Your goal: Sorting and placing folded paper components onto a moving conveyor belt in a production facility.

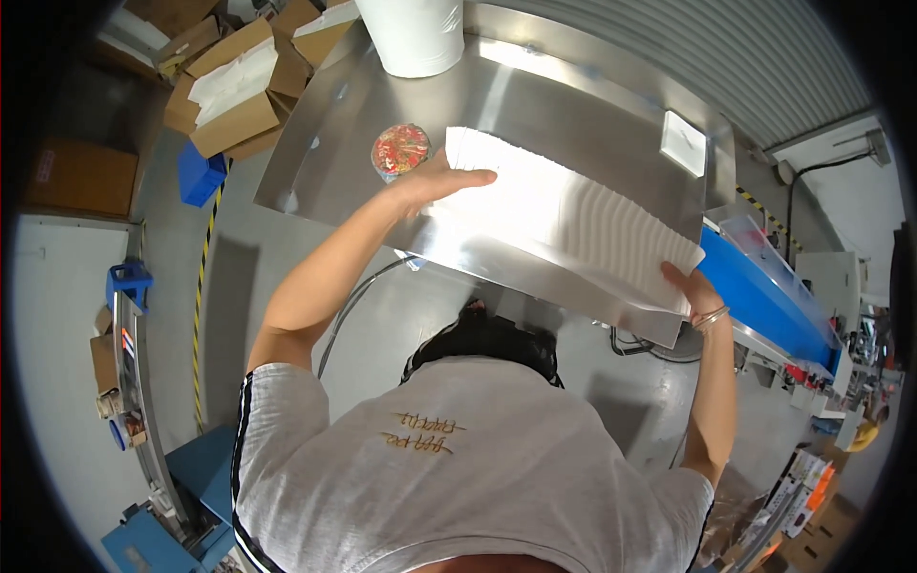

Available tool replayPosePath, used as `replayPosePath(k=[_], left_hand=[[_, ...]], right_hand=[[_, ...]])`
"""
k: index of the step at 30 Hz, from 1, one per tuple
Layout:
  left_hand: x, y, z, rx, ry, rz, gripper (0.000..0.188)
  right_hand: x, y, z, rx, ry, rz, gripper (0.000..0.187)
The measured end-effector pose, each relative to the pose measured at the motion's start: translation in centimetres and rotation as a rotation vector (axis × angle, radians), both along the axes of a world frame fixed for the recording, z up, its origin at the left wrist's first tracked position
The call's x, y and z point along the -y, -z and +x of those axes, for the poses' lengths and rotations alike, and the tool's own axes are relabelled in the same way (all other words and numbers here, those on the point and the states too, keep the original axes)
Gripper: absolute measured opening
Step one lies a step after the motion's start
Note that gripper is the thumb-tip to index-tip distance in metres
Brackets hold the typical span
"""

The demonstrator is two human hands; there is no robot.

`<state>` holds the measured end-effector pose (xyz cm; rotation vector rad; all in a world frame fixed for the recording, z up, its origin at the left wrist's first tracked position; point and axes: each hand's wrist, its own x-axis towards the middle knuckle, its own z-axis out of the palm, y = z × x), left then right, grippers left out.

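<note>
Hands, two: From my remote seat I see the left hand (444,181) and right hand (695,289) gripping opposite ends, both thumbs showing, most other fingers hidden.
Stack, one: A long, ridged white stack of thin pieces (611,224) slants across the frame's centre, held along the near edge of a large silver metal tray table (564,100); glare keeps me from counting layers.
Round item, one: A glossy red-patterned round item (400,143) sits just beside the left hand, which partly covers it; its contents I cannot tell.
Bucket, one: A smooth white bucket (413,43), top centre, is cut off by the frame, its inside unseen.
Square, one: A flat white square piece (680,151) lies upper right.
Cartons, several: Overlapping, upper left, uncountable; one open brown cardboard carton (246,131) contains a white sheet (234,84).
</note>
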<state>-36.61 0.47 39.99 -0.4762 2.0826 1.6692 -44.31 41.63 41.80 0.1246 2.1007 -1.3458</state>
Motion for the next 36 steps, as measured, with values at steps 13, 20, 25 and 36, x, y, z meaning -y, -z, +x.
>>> replayPosePath(k=[13,20,25,36], left_hand=[[0.1,2.4,-0.3,0.067,-0.083,-0.089,0.094],[-2.6,-1.0,-0.5,0.162,-0.016,-0.600,0.096],[-2.9,-0.5,1.4,-0.130,-0.182,-1.063,0.084],[-4.3,-2.3,2.4,-0.577,-0.287,-1.443,0.064]], right_hand=[[-2.3,1.3,-0.6,0.152,0.097,-0.201,0.048],[-2.8,1.5,0.3,0.064,0.142,-0.083,0.044],[-0.7,0.8,0.2,0.119,0.165,-0.002,0.059],[-2.3,4.1,0.5,-0.068,-0.050,0.178,0.067]])
